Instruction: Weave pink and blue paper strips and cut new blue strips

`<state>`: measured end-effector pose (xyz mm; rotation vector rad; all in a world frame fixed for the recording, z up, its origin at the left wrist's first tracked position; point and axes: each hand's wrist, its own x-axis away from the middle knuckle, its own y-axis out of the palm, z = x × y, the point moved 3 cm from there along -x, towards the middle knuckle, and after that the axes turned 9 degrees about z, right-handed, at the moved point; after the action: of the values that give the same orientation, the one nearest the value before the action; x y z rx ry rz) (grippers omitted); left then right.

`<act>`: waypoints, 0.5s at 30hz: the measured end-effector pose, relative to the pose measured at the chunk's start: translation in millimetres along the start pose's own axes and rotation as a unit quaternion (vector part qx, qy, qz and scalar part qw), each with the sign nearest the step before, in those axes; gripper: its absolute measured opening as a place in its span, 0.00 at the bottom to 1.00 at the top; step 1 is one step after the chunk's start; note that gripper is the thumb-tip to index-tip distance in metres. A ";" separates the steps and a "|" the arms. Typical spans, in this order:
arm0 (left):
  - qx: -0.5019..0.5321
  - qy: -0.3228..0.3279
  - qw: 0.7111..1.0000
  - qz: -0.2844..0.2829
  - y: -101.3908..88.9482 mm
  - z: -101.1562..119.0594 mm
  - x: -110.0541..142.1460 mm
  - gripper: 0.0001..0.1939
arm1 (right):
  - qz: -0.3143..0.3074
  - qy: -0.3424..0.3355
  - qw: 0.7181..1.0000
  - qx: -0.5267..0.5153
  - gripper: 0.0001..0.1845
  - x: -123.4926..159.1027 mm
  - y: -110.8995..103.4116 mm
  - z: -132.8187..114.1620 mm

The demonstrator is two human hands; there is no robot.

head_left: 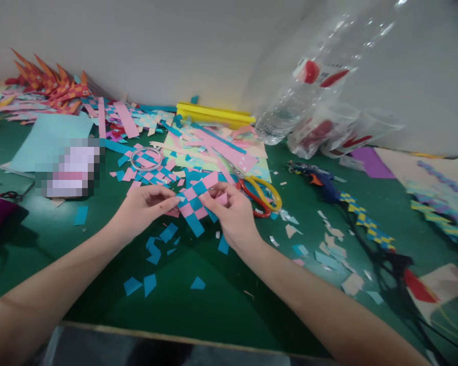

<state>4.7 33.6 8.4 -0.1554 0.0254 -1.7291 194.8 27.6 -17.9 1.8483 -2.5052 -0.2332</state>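
Between my two hands is a small woven piece of pink and blue paper strips point(193, 201), held above the green table. My left hand point(147, 208) pinches its left edge between thumb and fingers. On the other side my right hand point(232, 211) grips the right edge, its thumb on top; the fingers behind are partly hidden. Scissors with red and yellow handles point(265, 195) lie just beyond my right hand. A metal ring point(146, 158) rests on pink and blue woven paper pieces point(148, 175) behind my left hand.
Blue paper scraps point(152, 251) dot the green table point(229, 315). A phone point(72, 170) lies on light-blue paper point(53, 132) at left. Right of me are a blue glue gun point(320, 183) with a cord, a plastic bottle point(309, 81) and plastic cups point(366, 132). Orange folded paper point(53, 84) stands far left.
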 end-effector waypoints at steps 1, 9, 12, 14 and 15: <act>-0.006 0.002 1.000 0.004 -0.5 -0.2 -0.3 0.13 | 0.000 -0.004 1.000 0.006 0.15 0.5 0.2 -0.4; -0.036 0.028 0.998 0.035 -3.7 2.2 -1.6 0.13 | -0.068 -0.023 0.996 0.055 0.15 6.3 1.9 -0.5; -0.071 0.034 0.996 0.048 -5.2 1.9 -1.7 0.13 | -0.051 -0.024 0.998 0.026 0.14 6.9 1.5 -5.0; -0.091 0.029 0.994 0.044 -5.3 1.0 -1.4 0.13 | -0.037 -0.017 0.999 0.024 0.14 6.2 0.7 -6.3; -0.097 0.025 0.994 0.040 -5.1 0.2 -1.4 0.13 | -0.032 -0.012 0.999 0.032 0.14 5.6 0.3 -6.1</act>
<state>-0.1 35.8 9.0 -0.2508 0.2333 -1.6484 193.4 21.6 -12.2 1.9646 -2.5002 -0.1787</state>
